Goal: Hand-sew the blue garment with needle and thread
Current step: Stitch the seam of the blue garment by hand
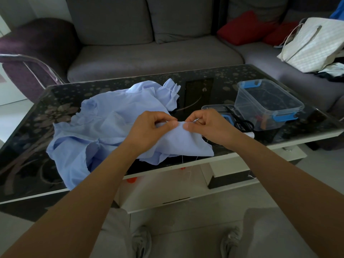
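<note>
A crumpled light blue garment (104, 125) lies spread over the dark glass table (29, 127). My left hand (149, 127) pinches a raised fold of the cloth between thumb and fingers. My right hand (206, 125) pinches the same fold just to the right, thumbs almost touching. A thin needle (197, 121) shows between the right hand's fingers. A pale thread (183, 159) hangs from the cloth below the table's front edge.
A clear plastic box with blue clips (268, 103) stands on the right of the table, its lid (217, 108) and black scissors (242, 123) beside it. A grey sofa (149, 43) with red cushions (242, 28) and a white bag (314, 45) lies beyond.
</note>
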